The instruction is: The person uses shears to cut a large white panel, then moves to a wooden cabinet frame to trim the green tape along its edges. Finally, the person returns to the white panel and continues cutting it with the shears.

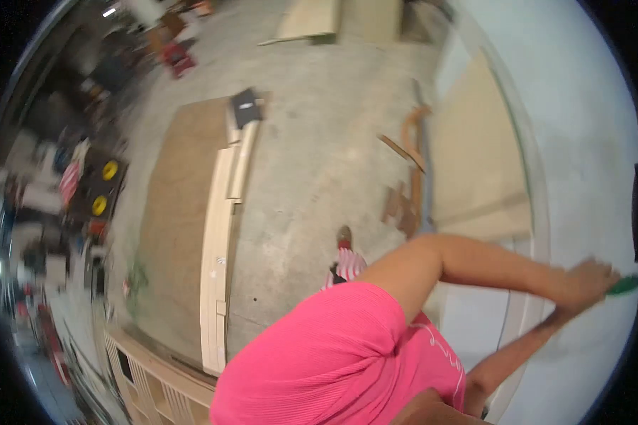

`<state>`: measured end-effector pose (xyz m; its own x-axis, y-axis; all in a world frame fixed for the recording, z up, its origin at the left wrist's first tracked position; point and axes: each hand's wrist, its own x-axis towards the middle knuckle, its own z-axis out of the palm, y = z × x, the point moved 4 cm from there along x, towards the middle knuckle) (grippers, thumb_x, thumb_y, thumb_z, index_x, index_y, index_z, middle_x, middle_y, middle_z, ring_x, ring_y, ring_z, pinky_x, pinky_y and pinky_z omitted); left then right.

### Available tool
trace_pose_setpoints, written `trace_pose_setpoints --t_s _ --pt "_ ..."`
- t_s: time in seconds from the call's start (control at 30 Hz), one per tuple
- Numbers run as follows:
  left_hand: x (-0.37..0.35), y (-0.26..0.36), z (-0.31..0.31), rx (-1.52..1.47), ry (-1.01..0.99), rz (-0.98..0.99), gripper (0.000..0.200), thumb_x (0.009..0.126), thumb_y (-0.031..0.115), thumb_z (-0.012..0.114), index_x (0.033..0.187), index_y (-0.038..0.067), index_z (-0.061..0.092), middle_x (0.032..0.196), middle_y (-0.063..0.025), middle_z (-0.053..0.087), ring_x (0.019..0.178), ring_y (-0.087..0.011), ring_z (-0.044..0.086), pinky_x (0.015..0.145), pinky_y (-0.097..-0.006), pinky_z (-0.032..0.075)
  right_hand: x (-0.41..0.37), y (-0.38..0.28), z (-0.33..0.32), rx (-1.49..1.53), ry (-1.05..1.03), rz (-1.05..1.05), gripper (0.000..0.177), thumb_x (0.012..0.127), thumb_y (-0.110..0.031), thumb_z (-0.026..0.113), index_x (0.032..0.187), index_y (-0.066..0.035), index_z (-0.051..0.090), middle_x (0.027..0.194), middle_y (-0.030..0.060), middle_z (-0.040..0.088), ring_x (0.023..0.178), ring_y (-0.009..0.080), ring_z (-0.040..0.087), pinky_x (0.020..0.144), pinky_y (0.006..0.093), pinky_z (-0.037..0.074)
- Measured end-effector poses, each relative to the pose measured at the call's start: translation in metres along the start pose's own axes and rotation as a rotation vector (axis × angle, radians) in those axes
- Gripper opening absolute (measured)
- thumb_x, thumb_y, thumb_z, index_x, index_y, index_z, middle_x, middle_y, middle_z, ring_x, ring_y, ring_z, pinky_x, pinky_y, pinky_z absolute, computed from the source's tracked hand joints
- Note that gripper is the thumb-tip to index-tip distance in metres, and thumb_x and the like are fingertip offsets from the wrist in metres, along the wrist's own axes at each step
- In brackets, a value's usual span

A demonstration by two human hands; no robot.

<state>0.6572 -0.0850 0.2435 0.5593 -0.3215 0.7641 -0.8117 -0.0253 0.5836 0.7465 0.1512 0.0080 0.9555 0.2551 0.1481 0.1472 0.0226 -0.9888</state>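
Observation:
Both of my arms reach to the right, out from a pink short-sleeved shirt. My left hand [590, 280] is closed at a pale, smooth surface [581, 177], and a green object [624, 285] sticks out past its fingers. The object's shape is blurred. My right forearm comes up from below and meets the left wrist. The fingers of my right hand are hidden or merge with the left hand, so their hold cannot be made out.
Long pale boards [216, 283] and a brown sheet [181, 170] lie on the concrete floor. Curved wooden pieces [411, 134] lie by a beige panel [475, 149]. A slatted wooden frame [145, 375] stands lower left. A dark box with yellow rings [92, 188] is at left.

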Motion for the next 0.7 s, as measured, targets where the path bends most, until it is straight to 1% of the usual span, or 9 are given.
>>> trace_pose_setpoints --t_s 0.07,0.13,0.17,0.2,0.23,0.37,0.47,0.57,0.7 --pt "-0.002 -0.049 -0.045 0.019 -0.092 -0.069 0.045 0.070 0.017 0.063 0.107 -0.004 0.046 0.093 -0.0182 0.054 0.087 -0.0330 0.053 0.076 -0.0410 0.040 0.065 -0.009 0.113 0.086 -0.176 -0.051 0.033 0.095 -0.029 0.038 0.114 -0.004 0.047 0.103 0.0038 0.052 0.095 0.0145 0.048 0.083 0.0286 0.040" --pt "-0.016 -0.080 -0.111 0.063 -0.033 -0.069 0.050 0.070 0.016 0.063 0.111 -0.005 0.043 0.096 -0.0192 0.052 0.088 -0.0333 0.051 0.077 -0.0418 0.039 0.109 -0.024 0.223 0.164 -0.347 -0.112 0.033 0.095 -0.029 0.038 0.114 -0.004 0.047 0.102 0.0038 0.052 0.094 0.0145 0.048 0.083 0.0287 0.040" --pt "-0.021 -0.093 -0.156 0.093 -0.028 -0.129 0.052 0.070 0.015 0.064 0.113 -0.005 0.042 0.097 -0.0192 0.051 0.088 -0.0337 0.051 0.077 -0.0423 0.039 0.128 -0.034 0.271 0.197 -0.412 -0.132 0.033 0.095 -0.029 0.038 0.114 -0.004 0.047 0.102 0.0038 0.052 0.094 0.0144 0.048 0.082 0.0287 0.040" --pt "-0.027 -0.100 -0.192 0.100 -0.027 -0.183 0.055 0.070 0.014 0.064 0.115 -0.005 0.040 0.098 -0.0192 0.050 0.088 -0.0341 0.050 0.077 -0.0428 0.039 0.141 -0.043 0.309 0.219 -0.456 -0.148 0.033 0.095 -0.029 0.038 0.114 -0.003 0.047 0.102 0.0037 0.052 0.094 0.0144 0.048 0.082 0.0287 0.040" --pt "-0.029 -0.114 -0.220 0.149 0.015 -0.177 0.059 0.069 0.013 0.066 0.118 -0.004 0.038 0.099 -0.0178 0.049 0.087 -0.0348 0.049 0.077 -0.0426 0.039 0.154 -0.045 0.337 0.234 -0.485 -0.159 0.033 0.095 -0.029 0.038 0.114 -0.003 0.047 0.102 0.0037 0.052 0.094 0.0144 0.048 0.082 0.0287 0.040" --pt "-0.032 -0.167 -0.305 0.371 0.141 -0.162 0.062 0.065 0.012 0.069 0.117 -0.004 0.040 0.096 -0.0176 0.049 0.085 -0.0344 0.049 0.076 -0.0423 0.039 0.190 -0.045 0.401 0.267 -0.541 -0.178 0.032 0.095 -0.028 0.038 0.113 -0.003 0.047 0.101 0.0037 0.052 0.093 0.0143 0.048 0.082 0.0288 0.040" --pt "-0.037 -0.179 -0.359 0.392 0.189 -0.141 0.061 0.064 0.011 0.070 0.116 -0.004 0.041 0.094 -0.0171 0.050 0.085 -0.0341 0.049 0.075 -0.0430 0.038 0.202 -0.043 0.434 0.285 -0.563 -0.172 0.032 0.094 -0.028 0.038 0.113 -0.003 0.047 0.101 0.0037 0.052 0.093 0.0142 0.048 0.081 0.0288 0.040" --pt "-0.036 -0.182 -0.400 0.403 0.158 -0.115 0.062 0.062 0.009 0.070 0.116 -0.004 0.042 0.093 -0.0162 0.050 0.084 -0.0335 0.049 0.074 -0.0422 0.038 0.233 -0.049 0.446 0.277 -0.541 -0.191 0.032 0.094 -0.028 0.038 0.112 -0.003 0.047 0.100 0.0036 0.052 0.092 0.0142 0.048 0.081 0.0289 0.041" --pt "-0.019 -0.198 -0.422 0.397 0.183 -0.040 0.065 0.063 0.009 0.070 0.119 -0.004 0.040 0.093 -0.0149 0.050 0.083 -0.0320 0.049 0.075 -0.0402 0.038 0.272 -0.045 0.441 0.238 -0.520 -0.208 0.031 0.094 -0.027 0.038 0.112 -0.003 0.047 0.100 0.0036 0.052 0.092 0.0141 0.048 0.080 0.0289 0.041"
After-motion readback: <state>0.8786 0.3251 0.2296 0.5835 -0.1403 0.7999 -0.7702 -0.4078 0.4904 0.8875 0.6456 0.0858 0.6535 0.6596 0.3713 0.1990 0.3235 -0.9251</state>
